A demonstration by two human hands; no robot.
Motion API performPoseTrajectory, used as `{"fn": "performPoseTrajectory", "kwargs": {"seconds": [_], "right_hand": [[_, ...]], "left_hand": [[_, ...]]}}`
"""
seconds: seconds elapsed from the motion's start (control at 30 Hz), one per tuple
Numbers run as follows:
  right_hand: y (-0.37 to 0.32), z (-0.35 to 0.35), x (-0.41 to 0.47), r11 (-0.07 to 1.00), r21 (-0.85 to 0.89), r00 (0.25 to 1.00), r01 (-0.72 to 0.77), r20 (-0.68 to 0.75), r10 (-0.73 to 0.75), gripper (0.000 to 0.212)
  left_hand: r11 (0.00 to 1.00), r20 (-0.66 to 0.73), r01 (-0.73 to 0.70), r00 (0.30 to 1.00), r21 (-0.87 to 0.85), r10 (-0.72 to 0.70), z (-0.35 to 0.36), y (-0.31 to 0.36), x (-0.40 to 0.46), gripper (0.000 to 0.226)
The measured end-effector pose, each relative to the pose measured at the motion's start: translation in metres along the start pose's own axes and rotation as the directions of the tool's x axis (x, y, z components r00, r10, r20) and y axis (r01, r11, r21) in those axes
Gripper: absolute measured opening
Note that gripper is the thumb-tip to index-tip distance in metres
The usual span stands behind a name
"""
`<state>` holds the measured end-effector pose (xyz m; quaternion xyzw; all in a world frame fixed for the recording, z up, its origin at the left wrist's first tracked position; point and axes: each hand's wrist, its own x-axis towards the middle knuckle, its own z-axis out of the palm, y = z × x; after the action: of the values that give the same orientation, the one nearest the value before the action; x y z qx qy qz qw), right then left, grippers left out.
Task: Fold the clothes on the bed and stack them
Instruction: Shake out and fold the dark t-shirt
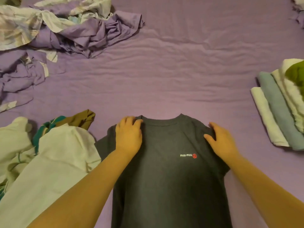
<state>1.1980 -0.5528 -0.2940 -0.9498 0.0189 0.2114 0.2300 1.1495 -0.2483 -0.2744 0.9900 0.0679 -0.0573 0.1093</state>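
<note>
Dark grey cotton T-shirt (166, 175) lay flat, logo up, on the purple bedsheet (172, 71), collar away from the person. Left hand (129, 134) pressed one shoulder, fingers slightly curled; right hand (222, 141) lay on the other, fingers straight and together. Step judged: smoothing before the fold. Next: turn the sleeves inward. Unfolded pale clothes (49, 162) touched the left sleeve; folded stack (278, 109) sat well apart, right.

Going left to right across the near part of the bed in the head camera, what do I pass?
Unfolded pale clothes pile → left hand resting on the dark T-shirt → right hand on its other shoulder → folded stack at the right edge.
</note>
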Motion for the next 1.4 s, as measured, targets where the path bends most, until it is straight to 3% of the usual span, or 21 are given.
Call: {"fn": "performPoseTrajectory", "kwargs": {"seconds": [0.07,0.13,0.23,0.33,0.4,0.47,0.57,0.63,0.7,0.73,0.8,0.87,1.0,1.07,1.13,1.23,1.3,1.4], "right_hand": [[0.016,0.003,-0.004,0.999,-0.044,0.999,-0.014,-0.049,0.012,0.06],[0.026,0.003,-0.006,0.995,-0.097,0.996,-0.015,-0.086,0.007,0.058],[0.03,0.002,-0.004,0.998,0.026,0.99,-0.062,-0.124,0.064,0.034],[0.029,-0.003,-0.003,0.948,0.31,0.972,-0.065,-0.196,0.131,0.014],[0.027,-0.011,-0.003,0.899,0.434,0.954,-0.061,-0.24,0.181,0.012],[0.03,-0.015,0.0,0.897,0.439,0.939,-0.057,-0.281,0.198,0.014],[0.039,-0.016,0.007,0.931,0.354,0.929,-0.089,-0.309,0.206,0.017],[0.038,-0.016,0.007,0.907,0.403,0.91,-0.126,-0.316,0.267,0.017],[0.031,-0.012,0.001,0.873,0.461,0.909,-0.159,-0.276,0.311,0.032],[0.027,-0.008,-0.005,0.887,0.43,0.927,-0.166,-0.24,0.289,0.046],[0.026,0.004,-0.02,0.972,0.207,0.972,-0.107,-0.183,0.146,0.064],[0.031,0.012,-0.032,0.999,-0.016,0.984,-0.033,-0.174,0.03,0.066],[0.025,0.007,-0.031,0.981,-0.153,0.951,-0.121,-0.3,0.071,0.068],[0.009,0.013,-0.029,0.941,-0.338,0.94,-0.006,-0.324,-0.111,0.073],[-0.021,0.026,-0.03,0.866,-0.458,0.92,0.204,-0.213,-0.329,0.075],[-0.067,0.066,-0.045,0.761,-0.469,0.862,0.448,0.001,-0.507,0.075],[-0.087,0.099,-0.056,0.701,-0.467,0.825,0.54,0.127,-0.551,0.064],[-0.1,0.128,-0.065,0.719,-0.466,0.854,0.516,0.22,-0.471,0.065]], "left_hand": [[0.977,-0.037,-0.211,0.977,0.013,0.211,0.02,0.023,-0.009,0.04],[0.928,0.056,-0.372,0.927,-0.006,0.372,0.036,0.053,-0.018,0.049],[0.867,0.163,-0.495,0.853,-0.051,0.496,0.056,0.095,-0.018,0.059],[0.858,0.209,-0.513,0.838,-0.015,0.504,0.064,0.125,-0.001,0.056],[0.842,0.291,-0.54,0.807,0.008,0.514,0.069,0.135,0.012,0.06],[0.842,0.373,-0.539,0.786,0.025,0.492,0.073,0.14,0.022,0.067],[0.839,0.392,-0.539,0.79,0.076,0.472,0.081,0.14,0.032,0.079],[0.837,0.397,-0.538,0.793,0.101,0.462,0.086,0.139,0.035,0.081],[0.835,0.387,-0.536,0.801,0.124,0.457,0.089,0.138,0.035,0.082],[0.835,0.382,-0.535,0.804,0.129,0.456,0.09,0.137,0.034,0.083],[0.837,0.384,-0.531,0.806,0.135,0.45,0.089,0.139,0.035,0.081],[0.84,0.391,-0.525,0.807,0.136,0.442,0.085,0.14,0.033,0.078],[0.848,0.379,-0.514,0.815,0.127,0.438,0.076,0.118,0.012,0.069],[0.862,0.365,-0.49,0.832,0.132,0.417,0.071,0.092,-0.008,0.067],[0.887,0.367,-0.442,0.854,0.137,0.369,0.063,0.063,-0.027,0.066],[0.911,0.352,-0.382,0.883,0.156,0.309,0.048,0.015,-0.048,0.066],[0.942,0.323,-0.284,0.922,0.181,0.216,0.034,-0.014,-0.054,0.069],[0.969,0.298,-0.091,0.954,0.228,0.019,0.011,-0.054,-0.057,0.081]]}}
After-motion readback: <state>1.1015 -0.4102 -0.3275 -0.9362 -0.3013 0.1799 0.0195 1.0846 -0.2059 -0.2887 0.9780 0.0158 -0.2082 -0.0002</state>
